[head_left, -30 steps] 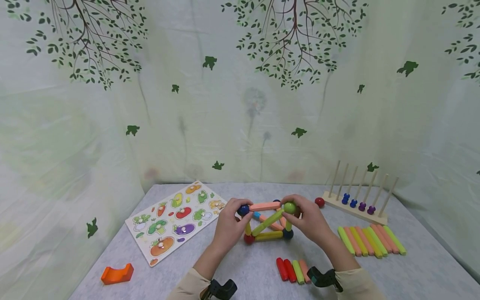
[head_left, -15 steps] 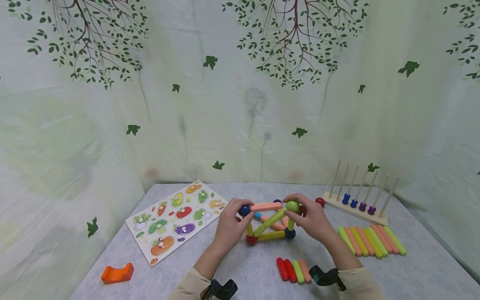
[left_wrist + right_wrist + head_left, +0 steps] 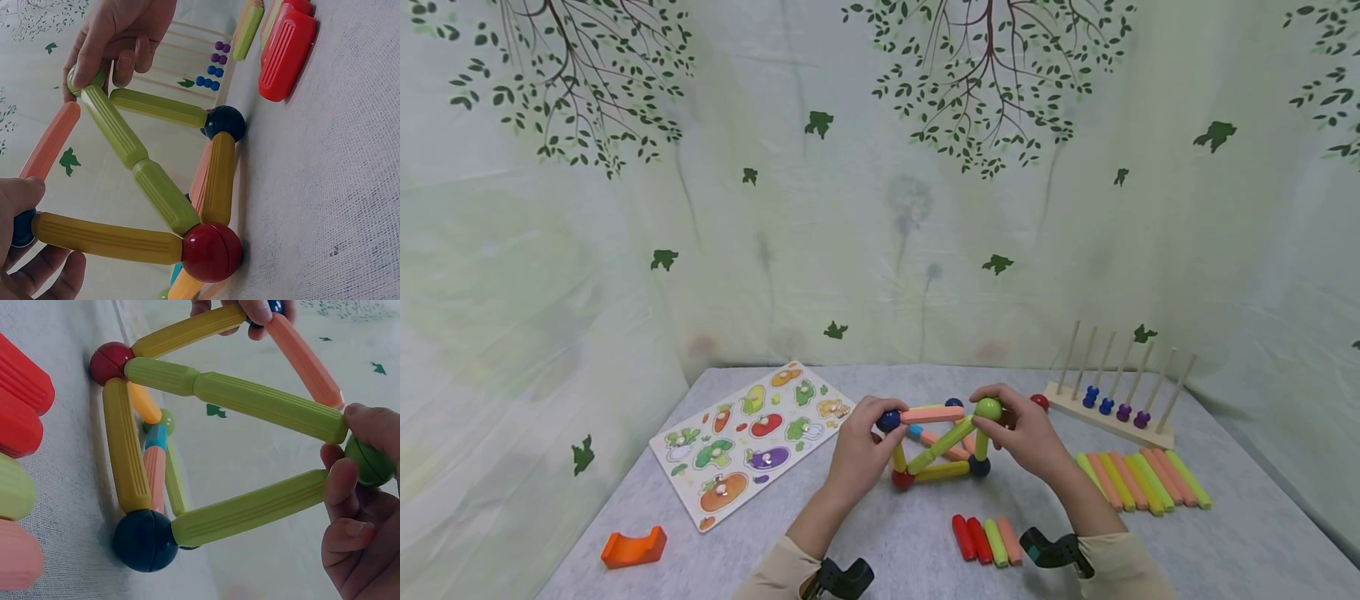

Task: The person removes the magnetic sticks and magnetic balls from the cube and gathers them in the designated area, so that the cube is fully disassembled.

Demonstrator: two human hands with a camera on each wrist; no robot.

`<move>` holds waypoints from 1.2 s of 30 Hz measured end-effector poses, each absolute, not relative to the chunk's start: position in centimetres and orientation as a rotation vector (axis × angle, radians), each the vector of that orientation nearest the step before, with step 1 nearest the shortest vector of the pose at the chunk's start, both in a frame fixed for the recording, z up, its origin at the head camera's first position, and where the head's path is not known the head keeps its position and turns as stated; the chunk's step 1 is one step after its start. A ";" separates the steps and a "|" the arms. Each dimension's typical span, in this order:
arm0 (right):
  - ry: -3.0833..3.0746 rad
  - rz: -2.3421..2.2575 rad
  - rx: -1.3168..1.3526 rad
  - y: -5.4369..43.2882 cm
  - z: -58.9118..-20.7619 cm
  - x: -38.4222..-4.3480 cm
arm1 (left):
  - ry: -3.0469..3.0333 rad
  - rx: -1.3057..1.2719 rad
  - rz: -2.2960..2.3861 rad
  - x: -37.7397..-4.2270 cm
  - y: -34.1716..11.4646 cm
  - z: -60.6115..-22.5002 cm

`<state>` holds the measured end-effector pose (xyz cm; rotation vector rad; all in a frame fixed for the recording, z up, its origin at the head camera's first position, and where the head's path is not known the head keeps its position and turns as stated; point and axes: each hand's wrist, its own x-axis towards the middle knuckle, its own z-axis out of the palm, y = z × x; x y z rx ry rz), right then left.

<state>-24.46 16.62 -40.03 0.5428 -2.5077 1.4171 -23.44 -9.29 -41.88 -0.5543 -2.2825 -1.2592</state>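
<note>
Green ball [image 3: 988,409] and my R hand [image 3: 1022,429] have slid a touch right vs a sec ago, leaving a gap off the tip of the coral stick [image 3: 932,414]. L hand [image 3: 859,446] looks abt the same, gripping the blue ball [image 3: 887,421]; R hand's pinching the green one. Key bit: stick lies b/w both hands, long axis running L to R, roughly level, free tip pointing at the green ball but not touching. L hand's nearer, right at its other end. All this is up top of the stick frame [image 3: 943,471], which stands on the desk [image 3: 917,533]. Hard to see: R hand hides whether the upright green stick [image 3: 250,506] meets the ball. Frame's back is part-blocked, & L hand's cut off in the left wrist view.
</note>
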 end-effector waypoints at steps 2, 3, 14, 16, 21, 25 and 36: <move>-2.501 1.411 0.546 16.7 -39.9 -24.4 | -2.285 -0.548 -1.264 -23.4 -9.3 -41.9; -2.497 1.410 0.549 16.8 -39.9 -24.4 | -2.286 -0.545 -1.267 -23.4 -9.3 -41.9; -2.462 1.436 0.394 19.7 -39.8 -25.4 | -2.301 -0.530 -1.256 -23.3 -9.1 -41.7; -2.499 1.389 0.306 20.6 -40.0 -25.6 | -2.302 -0.530 -1.259 -23.3 -9.1 -41.7; -2.603 1.242 0.168 22.8 -40.4 -26.3 | -2.312 -0.525 -1.267 -23.3 -9.2 -41.7; -2.683 1.162 0.096 24.0 -40.9 -26.7 | -2.313 -0.529 -1.268 -23.3 -9.2 -41.7; -2.863 0.964 0.035 25.5 -43.1 -27.5 | -2.296 -0.561 -1.274 -23.2 -8.8 -42.0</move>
